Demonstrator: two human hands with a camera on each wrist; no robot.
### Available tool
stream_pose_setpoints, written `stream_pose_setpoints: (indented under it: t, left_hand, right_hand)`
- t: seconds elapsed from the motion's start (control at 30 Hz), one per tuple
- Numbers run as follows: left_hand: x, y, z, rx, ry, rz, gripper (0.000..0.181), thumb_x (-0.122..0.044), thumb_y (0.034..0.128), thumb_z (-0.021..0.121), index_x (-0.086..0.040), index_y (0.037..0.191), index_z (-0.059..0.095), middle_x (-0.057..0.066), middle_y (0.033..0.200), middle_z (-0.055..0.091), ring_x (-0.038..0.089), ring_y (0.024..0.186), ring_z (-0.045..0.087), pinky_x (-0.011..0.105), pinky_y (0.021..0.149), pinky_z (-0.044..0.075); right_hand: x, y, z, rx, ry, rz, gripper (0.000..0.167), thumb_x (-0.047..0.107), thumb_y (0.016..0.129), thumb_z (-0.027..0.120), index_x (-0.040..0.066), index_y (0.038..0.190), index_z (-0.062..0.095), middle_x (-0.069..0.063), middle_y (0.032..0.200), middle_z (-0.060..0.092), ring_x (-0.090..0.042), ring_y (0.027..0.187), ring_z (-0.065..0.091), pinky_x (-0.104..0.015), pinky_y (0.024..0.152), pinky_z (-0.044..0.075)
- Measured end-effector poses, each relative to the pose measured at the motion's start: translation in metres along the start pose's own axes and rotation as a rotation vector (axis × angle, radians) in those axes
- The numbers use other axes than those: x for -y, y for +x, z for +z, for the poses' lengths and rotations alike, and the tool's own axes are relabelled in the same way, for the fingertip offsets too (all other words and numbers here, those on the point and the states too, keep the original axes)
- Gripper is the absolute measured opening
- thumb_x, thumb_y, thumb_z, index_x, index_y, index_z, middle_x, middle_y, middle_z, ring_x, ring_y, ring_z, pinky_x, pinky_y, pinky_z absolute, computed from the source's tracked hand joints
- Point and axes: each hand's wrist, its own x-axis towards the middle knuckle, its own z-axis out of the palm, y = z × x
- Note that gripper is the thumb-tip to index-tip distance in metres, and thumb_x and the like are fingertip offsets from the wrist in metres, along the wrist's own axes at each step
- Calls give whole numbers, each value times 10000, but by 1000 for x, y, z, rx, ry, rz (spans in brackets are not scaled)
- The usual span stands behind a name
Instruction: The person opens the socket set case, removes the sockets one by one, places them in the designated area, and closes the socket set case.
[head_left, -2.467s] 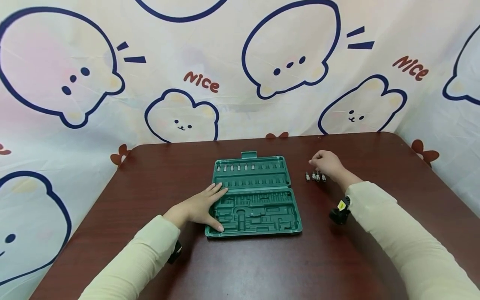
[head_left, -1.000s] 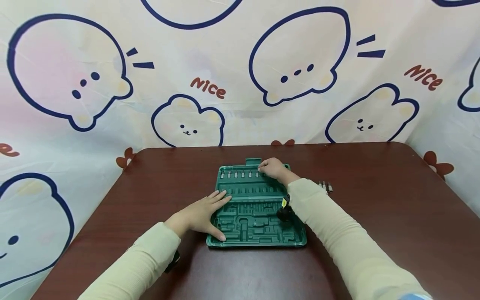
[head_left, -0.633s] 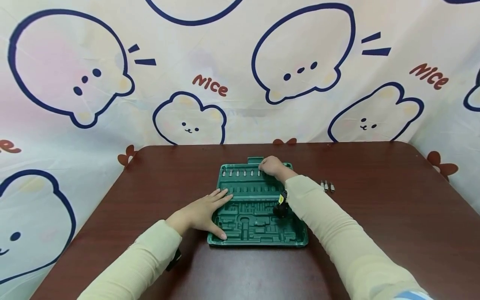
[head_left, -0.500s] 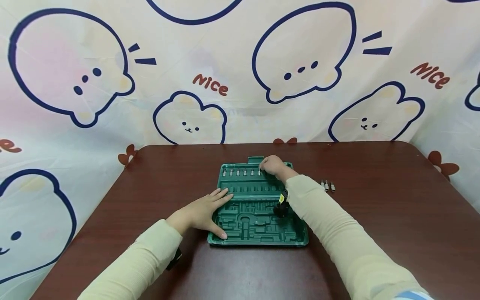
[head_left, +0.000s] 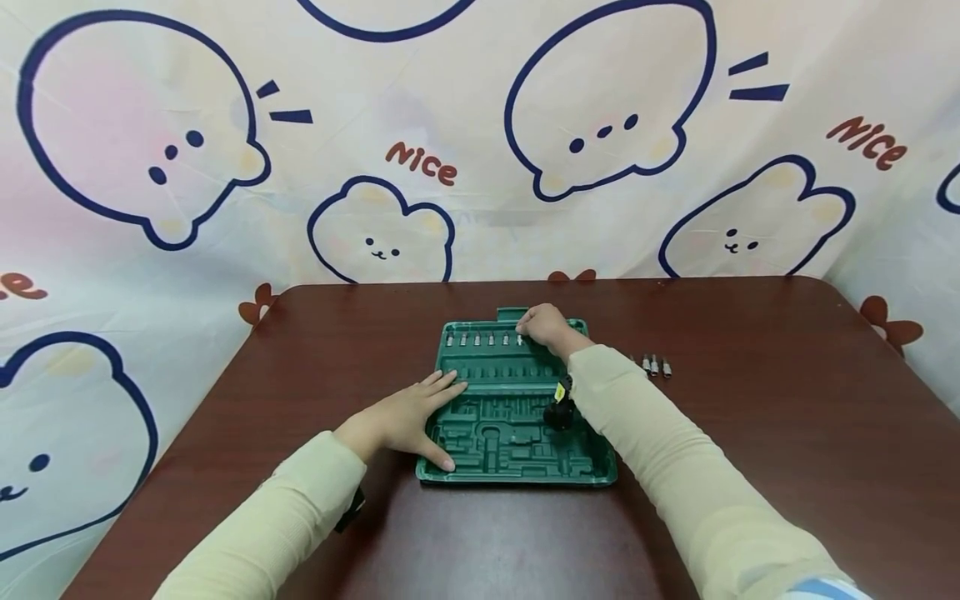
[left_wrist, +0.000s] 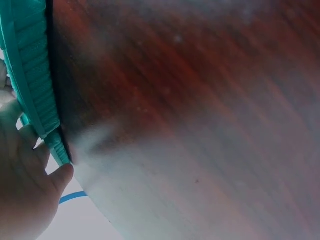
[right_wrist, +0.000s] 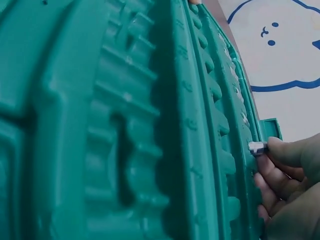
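Note:
An open green plastic tool case lies on the table, its moulded slots facing up. Small silver sockets stand in a row along its far half. My right hand is at the right end of that row, pinching another silver socket between thumb and fingers against the slots. With fingers spread, my left hand rests on the case's left edge; in the left wrist view the fingers touch the case's side. The right hand and forearm hide part of the far row and the case's right side.
Several loose sockets lie on the brown table right of the case, partly behind the right sleeve. A latch tab sticks out from the case's far edge. A patterned cloth hangs behind the table.
My right hand has moved left from the loose sockets to the far row of the case, bringing a socket. During the last second it has stayed nearly still there. The left hand keeps its place.

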Motion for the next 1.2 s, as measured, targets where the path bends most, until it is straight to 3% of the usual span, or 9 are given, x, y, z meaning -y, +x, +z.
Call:
stream_pose_setpoints:
  t: [0.17, 0.3, 0.47, 0.63, 0.83, 1.2]
  left_hand:
    - [-1, -1, -2, 3, 11, 9, 1065, -649, 559, 626, -235, 1401, 122, -24, 1442, 26, 170, 1295, -17, 449, 976, 190]
    - [-1, -1, -1, -2, 9, 19, 1059, -643, 567, 628, -231, 1401, 122, -20, 1442, 26, 175, 1296, -16, 446, 976, 193]
    - [-2, -2, 0, -1, 4, 21, 1057, -637, 571, 630, -230, 1401, 119, -20, 1442, 21, 180, 1296, -16, 449, 974, 195]
    - [-1, -1, -1, 4, 9, 13, 1059, -640, 567, 630, -232, 1401, 120, -20, 1442, 23, 184, 1296, -17, 447, 971, 206]
    - [0, 3, 0, -2, 4, 47, 1057, -631, 577, 632, -203, 1401, 129, 13, 1442, 32, 215, 1296, -12, 453, 969, 205]
    - [0, 0, -1, 8, 8, 31, 1056, -634, 577, 630, -210, 1401, 123, 11, 1441, 21, 219, 1295, -20, 468, 967, 196]
  right_hand:
    - [0, 3, 1, -4, 38, 48, 200, 108, 895, 475, 13, 1037, 579, -126, 1142, 481, -258, 997, 458, -362, 780, 404]
    - [-2, 2, -4, -47, 150, 72, 233, 131, 912, 442, 23, 1082, 559, -126, 1121, 483, -231, 926, 454, -348, 729, 378]
    - [-4, -2, -13, -100, 303, 68, 211, 143, 910, 451, 26, 1050, 555, -117, 1058, 500, -236, 964, 468, -431, 872, 323]
    - [-3, -12, -21, -58, 267, 8, 214, 159, 904, 466, 36, 1060, 546, -110, 1072, 502, -244, 1000, 469, -422, 891, 323]
    - [-7, -27, -35, -51, 294, -71, 266, 149, 897, 480, -23, 1097, 507, -124, 1059, 501, -258, 990, 479, -392, 881, 349]
    - [-23, -60, -66, -23, 314, -104, 284, 124, 909, 450, -63, 1122, 464, -154, 1057, 477, -347, 1023, 437, -440, 897, 325]
